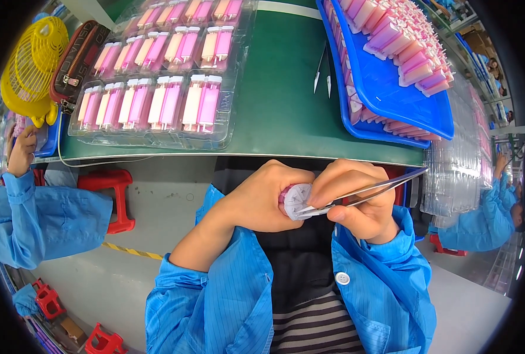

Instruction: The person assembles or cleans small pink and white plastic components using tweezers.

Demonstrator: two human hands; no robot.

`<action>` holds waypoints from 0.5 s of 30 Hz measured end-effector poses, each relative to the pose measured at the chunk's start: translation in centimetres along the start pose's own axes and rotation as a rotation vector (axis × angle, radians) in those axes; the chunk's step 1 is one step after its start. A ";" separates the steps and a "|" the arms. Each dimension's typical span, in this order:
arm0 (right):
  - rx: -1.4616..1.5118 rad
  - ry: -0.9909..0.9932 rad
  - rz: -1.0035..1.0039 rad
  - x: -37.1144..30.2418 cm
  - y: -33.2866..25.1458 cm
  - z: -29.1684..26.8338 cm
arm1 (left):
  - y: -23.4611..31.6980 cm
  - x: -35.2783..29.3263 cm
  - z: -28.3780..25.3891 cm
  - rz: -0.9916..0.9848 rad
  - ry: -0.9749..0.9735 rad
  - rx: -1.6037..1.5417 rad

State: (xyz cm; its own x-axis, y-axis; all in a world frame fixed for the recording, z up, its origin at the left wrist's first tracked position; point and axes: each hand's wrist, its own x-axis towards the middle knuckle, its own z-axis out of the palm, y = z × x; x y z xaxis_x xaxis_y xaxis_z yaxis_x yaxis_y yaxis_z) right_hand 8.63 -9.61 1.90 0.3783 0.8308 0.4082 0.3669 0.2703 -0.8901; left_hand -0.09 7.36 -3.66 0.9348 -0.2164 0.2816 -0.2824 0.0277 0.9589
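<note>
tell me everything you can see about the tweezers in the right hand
The tweezers are slim, silvery metal with two long flat arms. The right hand pinches them between thumb and fingers, lying nearly level, the wide end pointing right past the hand. Their tips meet the white round face of a small pink part gripped in the left hand.

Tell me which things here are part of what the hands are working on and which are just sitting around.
In use:
left hand holding a small pink and white part
right hand holding tweezers

Lying about:
clear trays
blue bins
yellow fan
pouch
red stool
</note>
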 end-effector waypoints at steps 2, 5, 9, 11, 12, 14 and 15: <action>0.015 0.008 0.009 0.0 0.0 0.0 | -0.1 0.0 0.0 -0.005 -0.004 0.003; 0.013 -0.012 0.007 0.0 0.1 0.0 | -0.1 -0.1 0.0 -0.012 -0.014 -0.009; -0.010 -0.036 0.000 -0.2 0.1 0.1 | 0.2 -0.1 -0.1 -0.006 -0.028 0.008; -0.010 -0.040 -0.001 -0.2 0.1 0.1 | 0.4 0.0 -0.1 -0.015 -0.034 0.023; -0.033 -0.027 -0.021 -0.2 0.0 0.3 | 0.4 0.0 -0.2 -0.005 -0.045 0.022; -0.056 -0.013 -0.041 -0.2 0.0 0.5 | 0.4 0.0 -0.2 0.005 -0.057 0.022; -0.064 0.014 -0.029 -0.3 -0.1 0.6 | 0.3 0.0 -0.2 -0.008 -0.066 0.016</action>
State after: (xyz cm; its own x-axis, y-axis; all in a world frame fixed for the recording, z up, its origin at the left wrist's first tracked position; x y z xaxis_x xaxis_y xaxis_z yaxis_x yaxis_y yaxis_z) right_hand 8.00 -9.61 1.71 0.3785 0.8159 0.4370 0.4312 0.2624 -0.8633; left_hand -0.13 7.60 -3.42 0.9210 -0.2802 0.2706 -0.2790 0.0102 0.9602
